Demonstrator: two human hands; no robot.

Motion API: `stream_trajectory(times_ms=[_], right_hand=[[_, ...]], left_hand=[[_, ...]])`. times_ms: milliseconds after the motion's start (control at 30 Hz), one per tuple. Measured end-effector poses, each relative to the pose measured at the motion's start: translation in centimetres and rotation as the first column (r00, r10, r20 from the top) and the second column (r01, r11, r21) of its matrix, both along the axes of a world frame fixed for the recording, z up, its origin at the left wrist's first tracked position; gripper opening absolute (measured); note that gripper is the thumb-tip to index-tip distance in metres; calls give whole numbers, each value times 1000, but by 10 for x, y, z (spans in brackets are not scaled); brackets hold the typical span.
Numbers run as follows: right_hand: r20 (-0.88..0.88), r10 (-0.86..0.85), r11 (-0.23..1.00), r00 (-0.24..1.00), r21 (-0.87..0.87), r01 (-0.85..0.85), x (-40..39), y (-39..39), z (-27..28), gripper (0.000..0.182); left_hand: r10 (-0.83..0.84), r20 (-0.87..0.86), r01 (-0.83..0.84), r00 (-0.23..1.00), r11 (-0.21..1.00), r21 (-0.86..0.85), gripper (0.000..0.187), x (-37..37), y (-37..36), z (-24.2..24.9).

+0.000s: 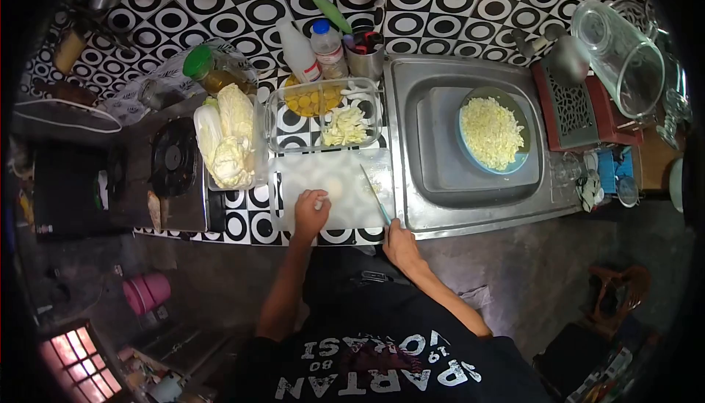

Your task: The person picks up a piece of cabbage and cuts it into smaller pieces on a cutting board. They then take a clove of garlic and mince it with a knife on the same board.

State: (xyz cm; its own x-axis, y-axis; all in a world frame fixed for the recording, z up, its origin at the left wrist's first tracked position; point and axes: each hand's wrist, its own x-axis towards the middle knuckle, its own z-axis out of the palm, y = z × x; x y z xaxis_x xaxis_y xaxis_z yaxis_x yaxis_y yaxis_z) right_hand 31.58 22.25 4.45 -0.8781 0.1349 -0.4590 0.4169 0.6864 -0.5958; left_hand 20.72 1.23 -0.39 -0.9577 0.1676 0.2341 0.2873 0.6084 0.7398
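Observation:
My right hand [401,245] is closed around the handle of a kitchen knife [375,193], its blade slanting up and left over the right side of a translucent cutting board [301,175]. At the board's lower middle, my left hand [313,210] rests with loosely bent fingers, thumb and forefinger a little apart. Just beyond its fingertips lies a small pale round piece [335,185]; whether they touch it is hard to tell. Small pale bits lie near the blade. Behind the board, a clear divided container [273,127] holds orange slices [312,100] and pale cut leaves [345,125].
Whole napa cabbages [226,138] fill a tray at left, beside a stove [172,157]. On the right, a bowl [465,144] of chopped pale vegetable sits over the steel sink [411,197]. Bottles [299,54] and a utensil cup [366,63] stand behind.

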Motion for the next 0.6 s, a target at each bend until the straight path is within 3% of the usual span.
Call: stream_trajectory(times_ms=[67,167,300,433,533,600], right_hand=[[18,10,999,1000,-46,-9,-3,8,6,25],[-47,151,982,987,-107,-155,2,19,9,28],[-99,94,979,991,-170,-110,-4,33,14,31],[-93,-9,984,996,-179,-8,-3,45,13,32],[-37,6,983,999,-185,-13,-1,50,5,30],[-40,-11,982,999,-188,3,-1,51,4,31]], left_hand=[[5,5,-5,1000,1000,9,13,8,15,6],[27,39,-29,999,998,51,12,23,37,13],[66,106,-76,992,993,89,17,25,54,9],[-4,250,-24,968,994,107,27,22,78,11],[27,400,-151,916,948,281,32,23,97,6],[11,425,-152,905,942,300,31,22,100,6]])
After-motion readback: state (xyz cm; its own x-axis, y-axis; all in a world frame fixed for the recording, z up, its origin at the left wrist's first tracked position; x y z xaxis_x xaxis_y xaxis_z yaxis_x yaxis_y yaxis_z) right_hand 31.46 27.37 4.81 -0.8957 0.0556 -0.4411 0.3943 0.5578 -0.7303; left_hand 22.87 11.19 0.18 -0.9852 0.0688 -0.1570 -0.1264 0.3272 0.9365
